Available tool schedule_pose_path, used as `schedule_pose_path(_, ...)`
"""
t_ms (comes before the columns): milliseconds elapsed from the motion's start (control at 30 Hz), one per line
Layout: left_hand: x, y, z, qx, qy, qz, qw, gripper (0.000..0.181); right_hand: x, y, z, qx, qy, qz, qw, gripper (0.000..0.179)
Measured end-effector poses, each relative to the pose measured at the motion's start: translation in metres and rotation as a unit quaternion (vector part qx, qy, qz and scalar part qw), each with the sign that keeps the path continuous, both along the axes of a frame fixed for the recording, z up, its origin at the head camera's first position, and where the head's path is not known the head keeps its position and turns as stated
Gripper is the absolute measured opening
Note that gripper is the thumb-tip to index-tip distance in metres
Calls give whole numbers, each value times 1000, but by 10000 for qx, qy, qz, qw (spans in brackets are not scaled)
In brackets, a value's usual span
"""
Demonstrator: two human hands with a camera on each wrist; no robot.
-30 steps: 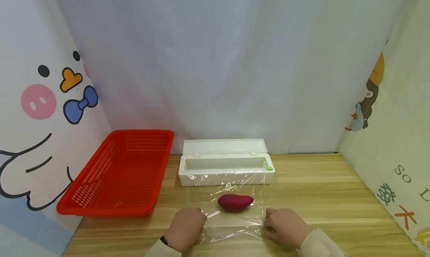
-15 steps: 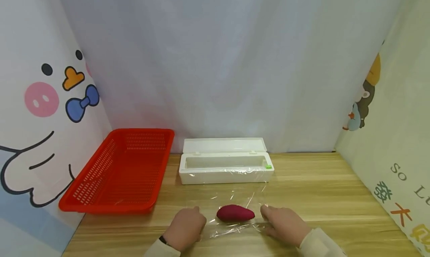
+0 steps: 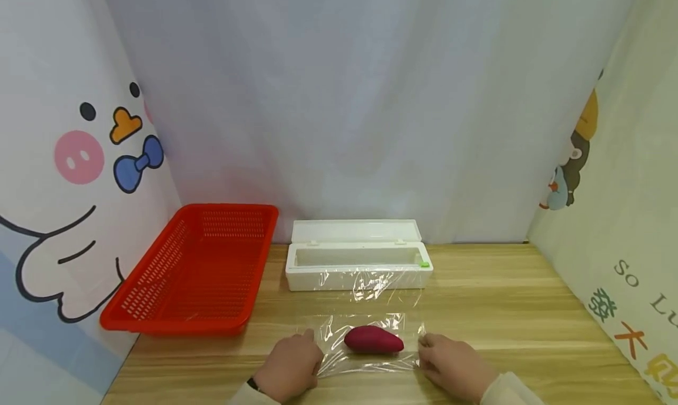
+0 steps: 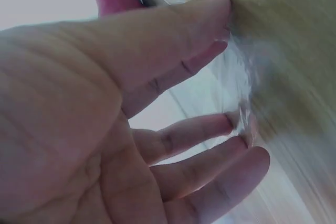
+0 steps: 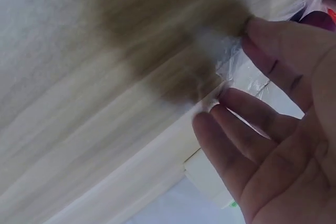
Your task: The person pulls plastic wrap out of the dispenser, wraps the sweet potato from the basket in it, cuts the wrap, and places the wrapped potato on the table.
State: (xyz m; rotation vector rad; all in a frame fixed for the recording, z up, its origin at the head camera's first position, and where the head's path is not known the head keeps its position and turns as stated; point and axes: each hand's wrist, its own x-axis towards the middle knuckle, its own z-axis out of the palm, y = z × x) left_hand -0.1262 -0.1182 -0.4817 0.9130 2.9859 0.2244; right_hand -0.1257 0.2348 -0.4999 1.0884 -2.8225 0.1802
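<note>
A purple-red sweet potato [image 3: 373, 339] lies on its side amid clear plastic wrap [image 3: 333, 361] in the head view. Whether a layer covers its top I cannot tell. My left hand [image 3: 290, 364] pinches the wrap's left edge between thumb and index finger; its other fingers touch the film in the left wrist view. On the opposite side, my right hand [image 3: 454, 367] pinches the right edge, thumb against index finger [image 5: 275, 69]. Behind the potato stands a white wrap dispenser box [image 3: 357, 278], its lid raised, with glossy film over its front.
A red plastic basket [image 3: 212, 275] stands at the left on the wooden table [image 3: 487, 299]. A small green piece [image 3: 424, 264] sits at the box's right end. Curtains and printed cloth walls enclose the table's back and sides.
The sweet potato has shifted towards me and slightly right. The wrap around it has drawn in to a narrower band. Both hands keep their grip and move only slightly.
</note>
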Motion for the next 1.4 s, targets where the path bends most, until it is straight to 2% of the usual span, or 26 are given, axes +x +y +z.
schedule_pose_path(167, -6, -10, 4, 373, -408, -25, 9985, 30, 4, -2, 3, -98, 527, 139, 9985, 28)
schedule_pose_path(267, -8, -17, 13, 653, -616, -57, 9959, 29, 5, -3, 6, -262, 902, 168, 9954, 33)
schedule_pose_path(367, -11, -22, 24, 875, -879, -15, 9923, 27, 2, -3, 11, -584, 1392, 176, 9884, 36)
schedule_pose_path(433, -13, -24, 31, 964, -952, 37, 9908, 24, -2, -2, 14, -841, 1690, 174, 9819, 36)
schedule_pose_path(533, -16, -28, 41, 1116, -842, 33, 9902, 20, -6, -1, 21, -1260, 1858, 226, 9742, 37)
schedule_pose_path(633, -20, -31, 49, 1304, -785, 69, 9883, 13, -8, 1, 27, -1649, 1604, 330, 9726, 38)
schedule_pose_path(733, -23, -32, 54, 1463, -794, 158, 9859, 6, -7, 2, 32, -2045, 1045, 271, 9729, 40)
schedule_pose_path(833, -24, -32, 58, 1530, -545, 235, 9864, 10, -5, 2, 37, -2484, 489, 44, 9674, 40)
schedule_pose_path(933, -24, -32, 58, 1603, -144, 251, 9866, 9, -6, 1, 40, -2876, 163, -181, 9574, 40)
schedule_pose_path(1067, -23, -32, 58, 1769, 21, 255, 9839, 10, -7, 0, 42, -3270, 44, -251, 9447, 39)
schedule_pose_path(1167, -24, -31, 57, 1959, -113, 320, 9800, 10, -9, -1, 43, -3428, -11, -213, 9392, 38)
schedule_pose_path(1267, -24, -31, 56, 2155, -274, 484, 9749, 9, -10, -1, 43, -3415, -43, -225, 9396, 36)
schedule_pose_path(1400, -23, -34, 56, 2324, -205, 719, 9697, 10, -11, 2, 44, -3273, 38, -285, 9445, 28)
